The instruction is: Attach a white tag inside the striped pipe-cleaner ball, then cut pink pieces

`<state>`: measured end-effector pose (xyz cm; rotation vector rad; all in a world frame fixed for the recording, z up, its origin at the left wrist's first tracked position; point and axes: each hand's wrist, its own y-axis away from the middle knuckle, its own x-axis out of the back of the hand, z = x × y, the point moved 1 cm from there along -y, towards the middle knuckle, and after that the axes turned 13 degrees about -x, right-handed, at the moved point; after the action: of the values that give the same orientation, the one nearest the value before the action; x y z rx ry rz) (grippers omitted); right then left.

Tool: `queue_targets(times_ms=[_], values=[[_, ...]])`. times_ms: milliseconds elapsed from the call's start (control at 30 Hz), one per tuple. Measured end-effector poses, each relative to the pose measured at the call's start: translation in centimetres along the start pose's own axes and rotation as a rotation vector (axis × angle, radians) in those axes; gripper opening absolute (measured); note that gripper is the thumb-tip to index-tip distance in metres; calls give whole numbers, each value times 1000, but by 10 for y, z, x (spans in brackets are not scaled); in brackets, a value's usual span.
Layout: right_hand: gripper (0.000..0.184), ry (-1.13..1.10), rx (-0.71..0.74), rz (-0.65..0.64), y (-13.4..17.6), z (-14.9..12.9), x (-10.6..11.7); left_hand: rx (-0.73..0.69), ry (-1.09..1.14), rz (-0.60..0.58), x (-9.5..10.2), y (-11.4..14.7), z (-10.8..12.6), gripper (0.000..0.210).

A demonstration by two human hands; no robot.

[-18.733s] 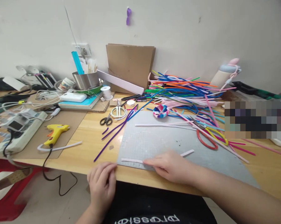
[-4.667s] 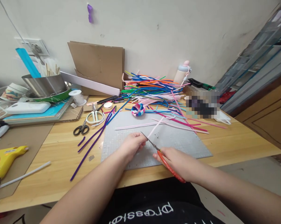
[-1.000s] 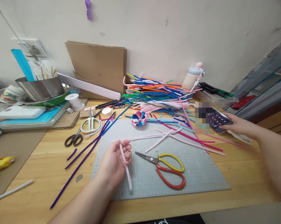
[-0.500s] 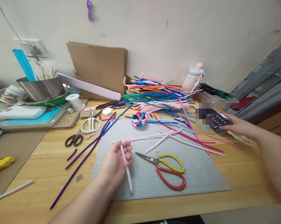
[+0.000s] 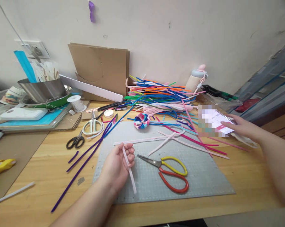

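My left hand [image 5: 120, 165] is palm up over the cutting mat, with a short pale pink pipe cleaner [image 5: 129, 168] caught under the thumb and lying across the loosely curled fingers. At the right side of the table my right hand [image 5: 239, 124] grips a phone [image 5: 218, 121], its thumb over the bright white and red screen; the phone's left part is pixelated. Scissors [image 5: 156, 162] with one yellow and one red handle lie beside my left hand. Behind them are a bent pale pink pipe cleaner [image 5: 162, 143] and a multicoloured round pipe-cleaner piece [image 5: 141, 121].
The grey cutting mat [image 5: 204, 186] covers the table's middle. A heap of coloured pipe cleaners [image 5: 158, 94] lies near the wall. Purple pipe cleaners [image 5: 82, 168], white scissors [image 5: 93, 126] and black scissors [image 5: 75, 141] are on the left. Cardboard [image 5: 99, 69] leans behind.
The phone's screen has turned from dark with icons to bright white with a red patch. My right thumb has shifted on it. My left hand has barely moved.
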<state>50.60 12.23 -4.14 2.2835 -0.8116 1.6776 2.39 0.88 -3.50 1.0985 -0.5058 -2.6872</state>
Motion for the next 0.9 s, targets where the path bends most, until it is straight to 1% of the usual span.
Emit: queue_targets(times_ms=[33,100,167,200,233,267,300,333,367,400,433,467,533,633,733,800,900], values=[[48,-8,-13,21,3,-5,2,-1,7,4,0,0,0,26],[56,-31,-25,104,13,-17,6,-4,17,12,-1,0,0,26],[52,-63,22,158,29,-34,6,-8,23,23,-2,1,0,26],[48,-77,66,141,40,-45,5,-12,25,27,-2,1,0,26],[40,-90,133,89,52,-56,3,-17,27,30,-2,1,0,26],[31,-101,215,22,67,-69,1,-25,31,31,-2,1,-1,25],[24,-109,349,-99,83,-82,-1,-35,34,34,-3,0,-1,24],[24,-96,616,-281,101,-97,-3,-49,34,39,-3,0,-1,23],[24,-62,830,-397,119,-110,-3,-66,30,44,-3,-1,-2,22],[24,-47,945,-425,136,-122,-2,-84,21,51,-3,-2,-2,21],[25,-60,1006,-414,150,-134,0,-101,9,59,-3,-2,-3,21],[27,-48,1030,-421,163,-143,2,-113,-4,63,-3,-3,-3,22],[31,5,1065,-481,182,-158,4,-118,-26,56,-2,-3,-2,22],[36,54,1046,-473,195,-169,-2,-70,-49,24,-1,-1,-1,22],[39,103,989,-390,191,-175,-19,-36,-77,0,-1,1,-1,24],[38,110,982,-337,185,-178,-34,-39,-94,-8,-1,2,-1,25],[24,68,975,-340,176,-180,-52,-39,-104,-14,-1,3,-2,24]])
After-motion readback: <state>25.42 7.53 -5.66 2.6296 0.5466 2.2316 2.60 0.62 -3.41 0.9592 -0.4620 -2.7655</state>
